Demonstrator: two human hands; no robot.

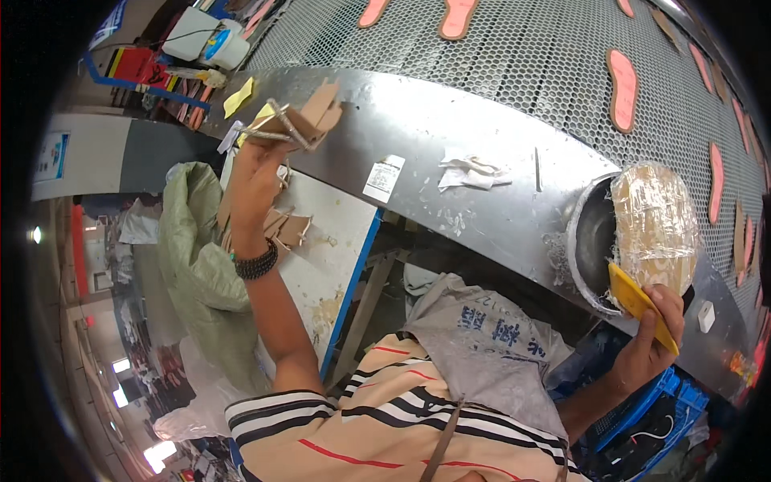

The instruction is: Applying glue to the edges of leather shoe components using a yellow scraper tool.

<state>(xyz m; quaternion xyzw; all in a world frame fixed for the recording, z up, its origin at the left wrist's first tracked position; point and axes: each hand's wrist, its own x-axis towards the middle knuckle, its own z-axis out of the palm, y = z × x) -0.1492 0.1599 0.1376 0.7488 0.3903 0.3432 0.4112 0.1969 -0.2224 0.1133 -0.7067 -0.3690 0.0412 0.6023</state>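
My left hand (259, 178) is raised over the left end of the metal ledge, closed round a tied bundle of brown shoe pieces (321, 112). A pale cord crosses the bundle; its exact shape is partly hidden by my fingers. On the right, my right hand (657, 325) grips a flat yellow scraper (633, 296), thumb on one face. The scraper's far end meets the rim of a round metal bowl (574, 253). A tape-wrapped brown board (654, 217) covers the bowl's right half. More brown pieces (287, 228) with cords lie on the white table below my left hand.
A mesh conveyor (522, 88) carrying pink insoles (623, 90) runs beyond the metal ledge (450, 120). On the ledge lie a printed label (384, 178), crumpled white paper (474, 171) and a small white block (706, 316). A green sack (193, 241) stands left, a blue crate (654, 418) lower right.
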